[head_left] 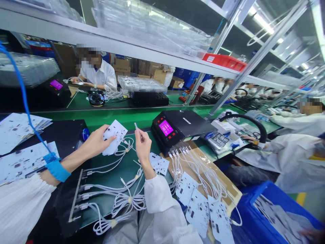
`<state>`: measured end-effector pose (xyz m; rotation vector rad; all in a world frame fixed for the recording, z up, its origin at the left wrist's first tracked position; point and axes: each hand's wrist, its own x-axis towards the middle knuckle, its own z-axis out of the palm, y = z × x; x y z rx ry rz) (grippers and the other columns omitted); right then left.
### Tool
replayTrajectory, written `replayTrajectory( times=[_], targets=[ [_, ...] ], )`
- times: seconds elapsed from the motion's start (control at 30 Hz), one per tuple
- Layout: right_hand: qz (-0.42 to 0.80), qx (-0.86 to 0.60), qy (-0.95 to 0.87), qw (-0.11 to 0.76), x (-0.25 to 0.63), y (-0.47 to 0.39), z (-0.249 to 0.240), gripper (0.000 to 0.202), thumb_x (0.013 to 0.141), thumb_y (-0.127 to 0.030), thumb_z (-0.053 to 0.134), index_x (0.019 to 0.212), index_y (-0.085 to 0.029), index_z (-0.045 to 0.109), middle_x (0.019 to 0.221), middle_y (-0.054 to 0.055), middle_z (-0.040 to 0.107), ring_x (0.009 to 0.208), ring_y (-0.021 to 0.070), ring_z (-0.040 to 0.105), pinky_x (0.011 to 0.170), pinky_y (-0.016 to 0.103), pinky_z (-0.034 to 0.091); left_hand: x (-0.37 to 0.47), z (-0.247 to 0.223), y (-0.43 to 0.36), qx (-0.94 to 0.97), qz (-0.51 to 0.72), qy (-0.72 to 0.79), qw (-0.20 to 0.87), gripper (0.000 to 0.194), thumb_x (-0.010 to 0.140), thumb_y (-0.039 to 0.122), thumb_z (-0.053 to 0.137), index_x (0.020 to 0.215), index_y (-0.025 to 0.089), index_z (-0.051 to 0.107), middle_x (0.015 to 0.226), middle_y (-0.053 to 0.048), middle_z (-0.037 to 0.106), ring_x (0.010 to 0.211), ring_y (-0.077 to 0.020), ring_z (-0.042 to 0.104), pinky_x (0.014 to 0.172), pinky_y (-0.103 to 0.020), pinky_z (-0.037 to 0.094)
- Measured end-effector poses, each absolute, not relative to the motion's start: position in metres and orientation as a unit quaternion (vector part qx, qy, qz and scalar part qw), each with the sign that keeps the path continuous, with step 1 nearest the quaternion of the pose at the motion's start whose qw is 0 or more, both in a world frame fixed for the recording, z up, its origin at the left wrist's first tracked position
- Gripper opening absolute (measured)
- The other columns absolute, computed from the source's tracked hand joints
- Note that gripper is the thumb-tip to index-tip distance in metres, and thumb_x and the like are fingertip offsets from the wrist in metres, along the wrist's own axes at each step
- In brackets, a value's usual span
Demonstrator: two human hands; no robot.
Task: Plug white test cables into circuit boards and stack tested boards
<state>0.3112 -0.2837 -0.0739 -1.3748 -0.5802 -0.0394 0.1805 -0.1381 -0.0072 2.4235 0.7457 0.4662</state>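
My left hand (98, 140) is closed on a white circuit board (115, 134) dotted with small dark parts; a second board edge seems to show beneath it. Just to the right, my right hand (142, 144) pinches a small pale piece, apparently a white cable plug (135, 125), its tip pointing up and away from the board. Below both hands, bundled white cables (129, 200) lie on the green mat, several plugged into a black box (73, 200) at the left. Another white board (159, 163) lies beside my right wrist.
A black tester (166, 128) with a lit magenta screen stands ahead, white cables leading from its front. Stacked boards (20, 128) lie at the left, more boards (198, 211) at the lower right. A blue bin (269, 193) and a co-worker (286, 152) are at the right.
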Motion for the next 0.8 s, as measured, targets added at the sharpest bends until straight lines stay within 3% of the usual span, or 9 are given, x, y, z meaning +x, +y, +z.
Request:
replayTrajectory(
  times=[0.07,0.2,0.27,0.47,0.8],
  targets=[
    [-0.026,-0.636,-0.324,0.7,0.303,-0.284,-0.067,0.034,0.099,-0.046,0.06,0.105,-0.02,0.082,0.087,0.004,0.069,0.074,0.015,0.059,0.073,0.027,0.051,0.18,-0.009,-0.139,0.909,0.169,0.266,0.272,0.055,0.085,0.059,0.053,0.123,0.02,0.061,0.116,-0.012,0.075,0.1,-0.0331,0.072,0.076,-0.037,0.055],
    [-0.026,-0.613,-0.422,0.667,0.287,-0.275,-0.061,0.035,0.101,-0.031,0.054,0.124,-0.019,0.077,0.092,0.003,0.069,0.071,0.0127,0.059,0.071,0.025,0.051,0.18,-0.01,-0.144,0.917,0.15,0.258,0.265,0.046,0.092,0.055,0.043,0.116,0.021,0.063,0.107,-0.009,0.077,0.093,-0.029,0.073,0.075,-0.034,0.05],
    [-0.058,-0.617,-0.428,0.658,0.282,-0.27,-0.062,0.034,0.1,-0.026,0.053,0.124,-0.019,0.076,0.091,0.003,0.067,0.069,0.0117,0.056,0.07,0.024,0.051,0.18,-0.008,-0.146,0.923,0.14,0.254,0.252,0.043,0.094,0.051,0.04,0.112,0.021,0.063,0.101,-0.009,0.077,0.088,-0.0282,0.073,0.073,-0.033,0.048],
    [-0.115,-0.63,-0.402,0.655,0.274,-0.261,-0.064,0.019,0.098,-0.028,0.065,0.102,-0.016,0.079,0.088,0.003,0.066,0.068,0.0106,0.055,0.067,0.023,0.051,0.181,-0.004,-0.15,0.934,0.129,0.247,0.222,0.034,0.096,0.041,0.038,0.101,0.019,0.064,0.094,-0.01,0.075,0.083,-0.0269,0.072,0.069,-0.032,0.042],
    [-0.113,-0.61,-0.417,0.665,0.267,-0.252,-0.067,0.015,0.1,-0.024,0.058,0.098,-0.016,0.071,0.095,0.005,0.064,0.079,0.012,0.064,0.073,0.023,0.056,0.18,-0.003,-0.152,0.946,0.121,0.227,0.198,0.028,0.101,0.031,0.04,0.089,0.019,0.062,0.09,-0.01,0.074,0.082,-0.0233,0.069,0.069,-0.031,0.037]
  ],
)
